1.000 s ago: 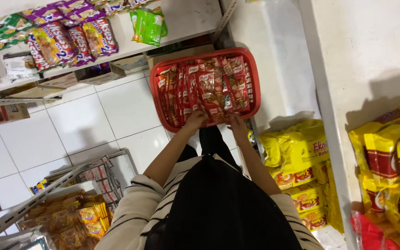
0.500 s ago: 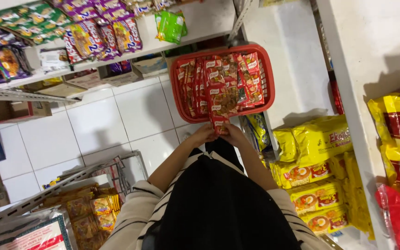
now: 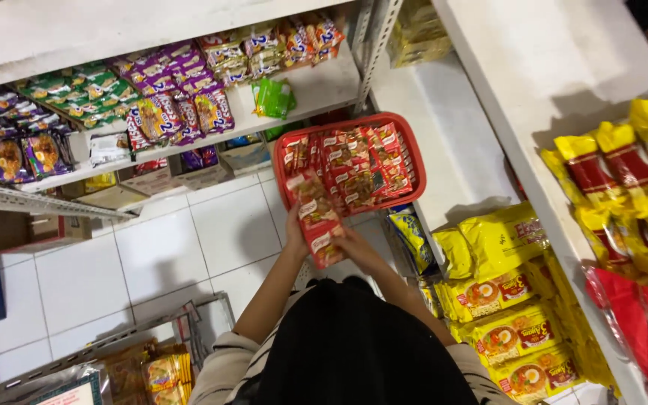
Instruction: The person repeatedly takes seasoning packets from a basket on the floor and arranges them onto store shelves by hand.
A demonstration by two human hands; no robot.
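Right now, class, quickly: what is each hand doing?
Left hand: closed on the strip of red packets, by its left edge.
Right hand: holding the same strip at its lower end, fingers closed on it.

Red sachets [image 3: 354,169] are seen at centre, yellow packets [image 3: 500,300] at lower right, and purple and green packs [image 3: 166,105] at upper left.

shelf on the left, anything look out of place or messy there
One green packet lies alone on a bare stretch of the white shelf, apart from the tidy purple packets beside it. The red basket of red packets looks orderly.
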